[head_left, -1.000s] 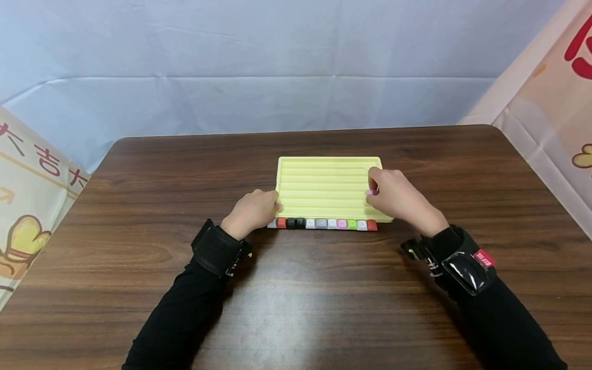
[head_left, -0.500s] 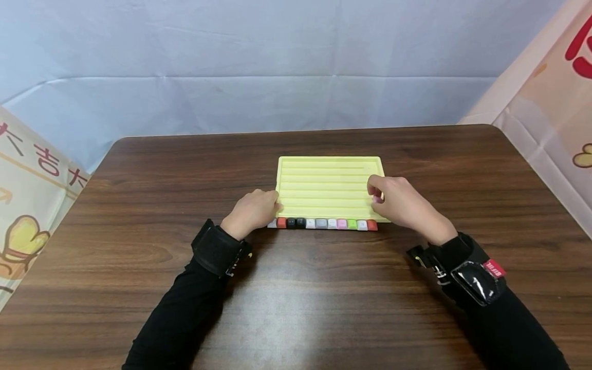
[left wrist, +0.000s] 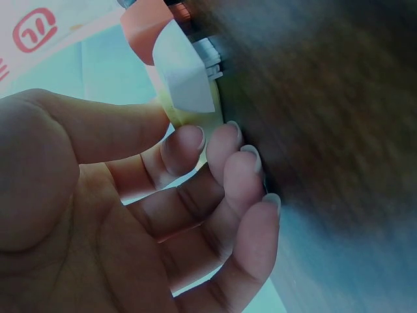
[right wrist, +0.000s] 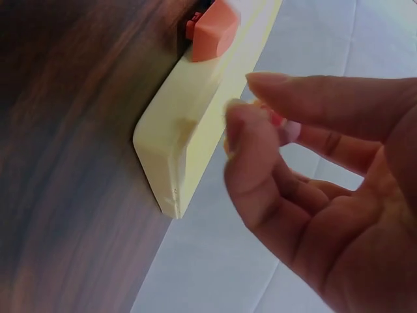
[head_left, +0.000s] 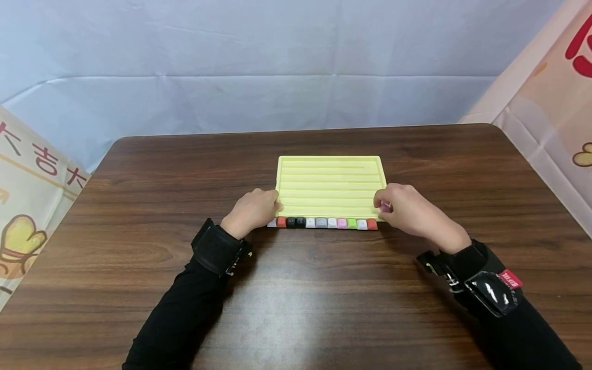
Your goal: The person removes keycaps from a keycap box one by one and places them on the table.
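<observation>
A yellow ridged tray (head_left: 330,186) lies flat on the table. Along its front edge runs a row of coloured keycaps (head_left: 321,223) in red, black, white, grey, pink and green. At the tray's left edge, my left hand (head_left: 254,210) pinches the rim between thumb and index finger, beside a white keycap (left wrist: 186,72) with a clear switch part under it. My right hand (head_left: 411,209) is by the tray's front right corner, pinching a small pink keycap (head_left: 386,206). A red bit shows between those fingers in the right wrist view, where the keycap is mostly hidden.
The brown wooden table (head_left: 296,298) extends on all sides of the tray. A pale cloth (head_left: 250,67) hangs behind it, and printed cloths (head_left: 546,118) flank both sides. At the row's right end sits a red keycap (right wrist: 215,31).
My right hand has moved right and toward the front, from over the tray to its right edge, carrying the pink keycap. My left hand and the tray have stayed put.
</observation>
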Available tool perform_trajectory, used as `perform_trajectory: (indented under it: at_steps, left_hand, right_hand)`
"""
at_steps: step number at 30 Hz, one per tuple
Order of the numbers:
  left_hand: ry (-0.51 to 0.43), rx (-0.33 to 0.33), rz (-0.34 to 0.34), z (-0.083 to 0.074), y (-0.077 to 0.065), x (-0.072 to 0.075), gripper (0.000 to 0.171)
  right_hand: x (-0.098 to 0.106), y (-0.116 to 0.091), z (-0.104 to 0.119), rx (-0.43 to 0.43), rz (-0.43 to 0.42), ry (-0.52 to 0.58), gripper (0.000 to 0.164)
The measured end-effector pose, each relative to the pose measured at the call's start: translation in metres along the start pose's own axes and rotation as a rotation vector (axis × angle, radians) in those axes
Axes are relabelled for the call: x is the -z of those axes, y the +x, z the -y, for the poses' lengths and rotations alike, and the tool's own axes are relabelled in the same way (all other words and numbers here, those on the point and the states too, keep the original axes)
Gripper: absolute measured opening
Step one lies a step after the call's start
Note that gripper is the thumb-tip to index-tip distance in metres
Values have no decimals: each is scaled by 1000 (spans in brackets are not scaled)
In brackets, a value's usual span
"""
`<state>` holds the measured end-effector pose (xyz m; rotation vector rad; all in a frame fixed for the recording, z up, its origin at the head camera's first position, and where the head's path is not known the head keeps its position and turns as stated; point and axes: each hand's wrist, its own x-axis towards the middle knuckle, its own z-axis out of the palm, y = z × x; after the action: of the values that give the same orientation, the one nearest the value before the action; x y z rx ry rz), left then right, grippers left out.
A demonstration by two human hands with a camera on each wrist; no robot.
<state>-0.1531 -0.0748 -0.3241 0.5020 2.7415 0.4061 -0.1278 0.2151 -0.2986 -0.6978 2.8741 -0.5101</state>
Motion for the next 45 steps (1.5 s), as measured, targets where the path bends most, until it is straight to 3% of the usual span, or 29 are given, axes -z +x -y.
perform_trajectory:
  at_steps: [12,23,32,45]
  left_hand:
    - [-7,7,8,0,1,1,17]
    - [-17,11,15,0,2,0,18]
    - [-31,3,12,0,1,-1,17]
    - [21,-3,-5,-2,-1,0,17]
  right_hand:
    - [-1,-11,1,58,8,-23,8]
    - [-4,-15,3,35,48,11,18]
    - [-11,-17,2,98,37,-35,27]
    - [-17,-20,1,132,21,-110,25]
